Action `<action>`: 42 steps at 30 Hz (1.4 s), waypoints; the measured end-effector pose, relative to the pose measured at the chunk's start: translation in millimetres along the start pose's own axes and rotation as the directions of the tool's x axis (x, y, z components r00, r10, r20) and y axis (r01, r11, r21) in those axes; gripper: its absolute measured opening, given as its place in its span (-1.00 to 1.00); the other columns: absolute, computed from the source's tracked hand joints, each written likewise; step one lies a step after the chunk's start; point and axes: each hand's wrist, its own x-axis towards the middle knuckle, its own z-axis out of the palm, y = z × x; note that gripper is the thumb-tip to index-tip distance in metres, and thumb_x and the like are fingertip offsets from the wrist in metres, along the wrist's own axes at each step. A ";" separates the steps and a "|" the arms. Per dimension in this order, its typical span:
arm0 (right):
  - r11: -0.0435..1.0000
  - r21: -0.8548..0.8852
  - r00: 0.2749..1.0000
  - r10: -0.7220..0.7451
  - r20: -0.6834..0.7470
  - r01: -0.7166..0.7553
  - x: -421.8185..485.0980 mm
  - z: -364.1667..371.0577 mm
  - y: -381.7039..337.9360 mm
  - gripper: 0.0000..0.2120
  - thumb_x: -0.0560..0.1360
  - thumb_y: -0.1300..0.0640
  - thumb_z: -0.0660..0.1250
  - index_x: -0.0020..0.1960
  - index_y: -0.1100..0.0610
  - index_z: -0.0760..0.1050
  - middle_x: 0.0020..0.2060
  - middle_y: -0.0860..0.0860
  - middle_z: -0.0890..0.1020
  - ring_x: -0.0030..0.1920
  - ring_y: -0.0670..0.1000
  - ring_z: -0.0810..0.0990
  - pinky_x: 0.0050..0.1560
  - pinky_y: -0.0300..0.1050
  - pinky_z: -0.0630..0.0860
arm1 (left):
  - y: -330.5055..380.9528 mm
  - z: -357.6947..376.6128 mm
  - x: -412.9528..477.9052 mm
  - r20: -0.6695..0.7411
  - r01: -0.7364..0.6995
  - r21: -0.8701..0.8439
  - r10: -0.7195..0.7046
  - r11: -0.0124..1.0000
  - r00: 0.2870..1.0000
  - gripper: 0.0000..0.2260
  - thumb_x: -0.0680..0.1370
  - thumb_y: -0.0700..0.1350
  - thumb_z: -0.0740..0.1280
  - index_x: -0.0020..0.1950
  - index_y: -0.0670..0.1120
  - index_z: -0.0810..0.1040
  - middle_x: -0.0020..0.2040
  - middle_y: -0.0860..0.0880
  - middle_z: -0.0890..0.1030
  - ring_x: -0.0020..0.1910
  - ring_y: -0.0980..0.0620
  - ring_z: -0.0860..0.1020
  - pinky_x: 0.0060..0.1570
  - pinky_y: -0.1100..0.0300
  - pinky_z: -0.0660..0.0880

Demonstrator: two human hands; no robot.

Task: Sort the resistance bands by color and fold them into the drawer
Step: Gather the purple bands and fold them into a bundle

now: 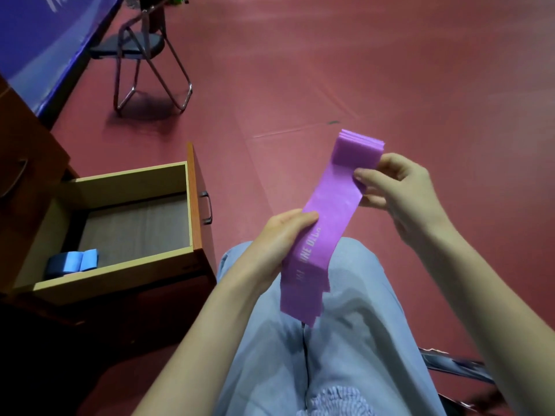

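Band [327, 214] btwn L [279, 238] & R hands [399, 187]

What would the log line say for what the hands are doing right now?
left hand: holds purple resistance band | right hand: pinches folded top | open wooden drawer: folded blue bands inside

Purple band [327, 205] part-folded, midair; blue band [73, 262] in open drawer [120, 265].

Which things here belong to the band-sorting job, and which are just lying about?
Part of the job:
purple band, held by left hand and right hand
folded blue bands
open drawer

Just lying about:
folding chair
blue mat
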 end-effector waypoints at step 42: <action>0.975 0.086 0.959 0.181 0.218 -0.204 -57.6 19.5 41.3 -0.89 0.47 0.16 0.29 -0.09 0.13 0.58 -0.21 0.05 0.66 -0.21 -0.03 0.63 -0.17 -0.17 0.60 | -13.3 14.4 2.1 -0.192 -0.294 0.159 0.322 0.942 0.927 -0.91 0.50 -0.12 0.31 -0.20 -0.02 0.48 -0.33 0.04 0.53 -0.33 0.13 0.49 -0.26 0.26 0.46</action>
